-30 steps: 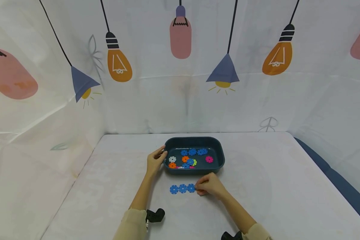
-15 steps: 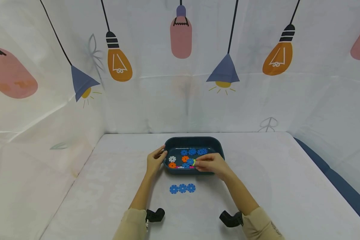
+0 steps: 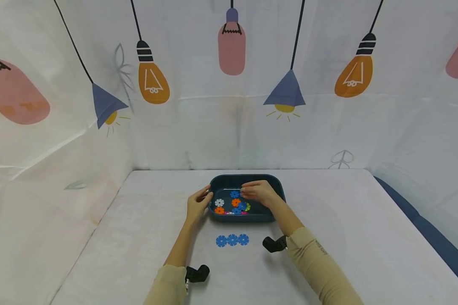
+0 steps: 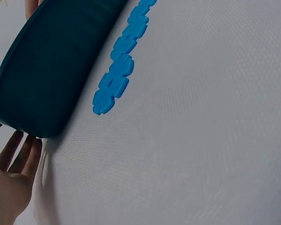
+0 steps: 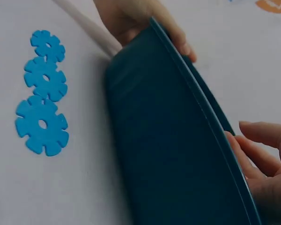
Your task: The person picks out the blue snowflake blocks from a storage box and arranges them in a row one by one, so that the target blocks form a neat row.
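Observation:
My left hand (image 3: 196,206) grips the left end of a dark teal tray (image 3: 280,212), thumb at the rim and fingers along the outer wall. My right hand (image 3: 260,192) reaches over the tray with fingers extended, above blue snowflake discs (image 3: 234,194) near the back wall. In the right wrist view its thumb (image 5: 258,131) stands apart from the fingers, with nothing visible between them; the other fingertips are partly behind the rim. In front of the tray, three blue snowflake discs (image 3: 232,240) lie linked in a row on the table.
Inside the tray are a white disc (image 3: 219,203), an orange disc (image 3: 219,210) and several other coloured discs in the front part. A white table (image 3: 137,237) spreads around it, with a printed white curtain (image 3: 198,127) behind. A black wrist mount (image 3: 197,273) sticks out from each sleeve.
My right hand has left the blue row on the table and moved forward into the tray, then farther toward its back wall. The left hand keeps its hold on the tray.

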Motion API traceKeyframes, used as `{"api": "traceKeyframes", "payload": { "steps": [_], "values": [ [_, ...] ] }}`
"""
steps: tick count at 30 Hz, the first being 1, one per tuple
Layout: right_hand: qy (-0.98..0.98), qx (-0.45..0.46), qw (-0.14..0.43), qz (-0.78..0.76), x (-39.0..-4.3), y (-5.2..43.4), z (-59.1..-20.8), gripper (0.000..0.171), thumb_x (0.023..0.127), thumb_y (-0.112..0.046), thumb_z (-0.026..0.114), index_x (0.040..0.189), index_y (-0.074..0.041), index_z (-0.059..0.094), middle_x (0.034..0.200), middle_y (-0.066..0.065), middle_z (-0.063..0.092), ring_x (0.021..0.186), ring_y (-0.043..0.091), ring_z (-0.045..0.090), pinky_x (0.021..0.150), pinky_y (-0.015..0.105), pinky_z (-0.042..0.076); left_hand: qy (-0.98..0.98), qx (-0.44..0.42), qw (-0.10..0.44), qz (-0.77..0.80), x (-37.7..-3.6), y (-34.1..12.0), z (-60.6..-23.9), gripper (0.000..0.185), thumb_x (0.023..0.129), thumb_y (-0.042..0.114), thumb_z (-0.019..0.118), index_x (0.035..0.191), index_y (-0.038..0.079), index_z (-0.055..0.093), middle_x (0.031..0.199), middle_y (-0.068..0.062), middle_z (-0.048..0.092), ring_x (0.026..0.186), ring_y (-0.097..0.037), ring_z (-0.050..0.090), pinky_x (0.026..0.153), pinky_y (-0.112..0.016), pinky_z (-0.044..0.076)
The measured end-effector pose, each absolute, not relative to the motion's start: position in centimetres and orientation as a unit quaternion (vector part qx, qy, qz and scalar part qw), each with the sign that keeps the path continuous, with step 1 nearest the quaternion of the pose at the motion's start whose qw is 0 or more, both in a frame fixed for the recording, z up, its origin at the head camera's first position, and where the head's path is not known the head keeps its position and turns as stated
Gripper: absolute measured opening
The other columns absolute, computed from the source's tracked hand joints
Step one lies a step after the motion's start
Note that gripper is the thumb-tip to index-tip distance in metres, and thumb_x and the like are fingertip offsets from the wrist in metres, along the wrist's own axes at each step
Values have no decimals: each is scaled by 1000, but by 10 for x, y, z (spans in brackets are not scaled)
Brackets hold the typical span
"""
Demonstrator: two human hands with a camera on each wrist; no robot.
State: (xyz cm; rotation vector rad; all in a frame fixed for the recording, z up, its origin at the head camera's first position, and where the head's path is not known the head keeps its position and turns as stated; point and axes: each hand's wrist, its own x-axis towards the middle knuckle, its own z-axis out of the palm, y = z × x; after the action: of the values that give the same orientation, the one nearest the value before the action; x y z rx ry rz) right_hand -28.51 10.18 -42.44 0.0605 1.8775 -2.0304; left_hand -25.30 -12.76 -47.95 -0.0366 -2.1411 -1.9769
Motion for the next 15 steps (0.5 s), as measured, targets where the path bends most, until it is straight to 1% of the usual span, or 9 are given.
{"api": "traceKeyframes", "payload": {
  "steps": [3, 5, 7, 10, 15],
  "values": [
    [663, 44, 192, -722, -294, 97, -428, 34, 82, 5, 57, 115, 12, 52, 109, 26, 57, 92, 29, 61, 79, 34, 49, -728, -14, 110, -676, -253, -128, -479, 37, 82, 23, 64, 116, 8, 60, 108, -19, 59, 86, -21, 58, 64, -20, 49],
    [666, 62, 193, -718, -300, 93, -432, 33, 82, 5, 57, 114, 11, 54, 107, 26, 58, 89, 28, 62, 78, 34, 49, -730, -11, 108, -675, -253, -128, -479, 37, 82, 23, 64, 116, 8, 60, 108, -18, 59, 87, -22, 58, 65, -21, 50],
    [674, 79, 190, -710, -306, 90, -436, 32, 81, 5, 58, 112, 9, 55, 105, 24, 60, 86, 26, 63, 76, 34, 50, -732, -9, 114, -672, -257, -129, -485, 38, 81, 26, 65, 115, 11, 61, 108, -16, 60, 87, -21, 58, 66, -21, 50],
    [698, 96, 181, -686, -313, 86, -441, 31, 80, 3, 61, 110, 7, 58, 101, 22, 62, 83, 26, 63, 73, 34, 51, -734, -6, 115, -669, -257, -129, -486, 37, 81, 28, 65, 114, 13, 62, 108, -15, 60, 88, -23, 58, 66, -23, 51],
    [714, 96, 187, -668, -315, 76, -446, 31, 80, 2, 60, 110, 8, 58, 105, 22, 60, 91, 29, 61, 75, 38, 50, -730, -4, 102, -676, -255, -129, -481, 37, 81, 25, 65, 115, 11, 62, 108, -17, 60, 87, -22, 58, 66, -21, 50]
  ]
}}
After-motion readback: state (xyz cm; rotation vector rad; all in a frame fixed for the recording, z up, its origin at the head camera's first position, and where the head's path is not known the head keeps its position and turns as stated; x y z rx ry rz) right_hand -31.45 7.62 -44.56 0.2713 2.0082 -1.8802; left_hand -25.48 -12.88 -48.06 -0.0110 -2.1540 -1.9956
